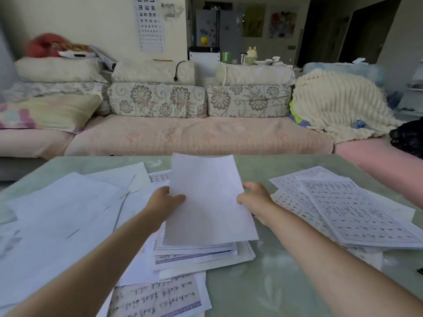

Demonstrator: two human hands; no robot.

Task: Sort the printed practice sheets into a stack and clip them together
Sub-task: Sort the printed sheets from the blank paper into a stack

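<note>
- Holding a blank-faced sheet (207, 202) above the green table (286, 284) — left hand (163, 202) pinches its left edge, thumb on top.
- Right hand (255, 197) pinches the right edge.
- Rough stack (199, 255) lies directly beneath the sheet.
- Printed practice sheets (357, 211) are fanned at the right.

Long pink sofa (194, 136) with flowery back cushions (158, 100), fluffy cream blanket (338, 104) at its right end, eye chart (148, 21) on wall.
</note>
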